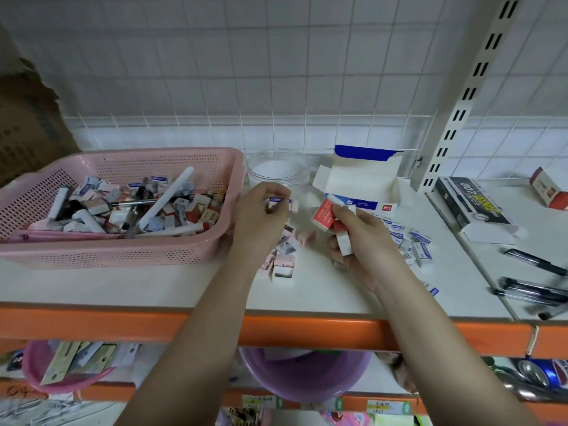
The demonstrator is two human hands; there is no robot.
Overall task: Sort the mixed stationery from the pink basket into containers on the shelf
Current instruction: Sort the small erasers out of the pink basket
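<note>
The pink perforated plastic basket (129, 241) of mixed stationery sits left on the white shelf (322, 290). My left hand (261, 216) pinches a small blue-labelled eraser (278, 202); my right hand (362, 241) grips several red-and-white erasers (324, 214).

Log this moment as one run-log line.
stage: sorting erasers | left hand: pinches blue-labelled eraser | right hand: holds red-sleeved erasers | pink basket: mostly full | clear jar: behind hands

A shop: slotted shelf upright (470, 90), price labels (388, 407), boxed pens (473, 204).
</note>
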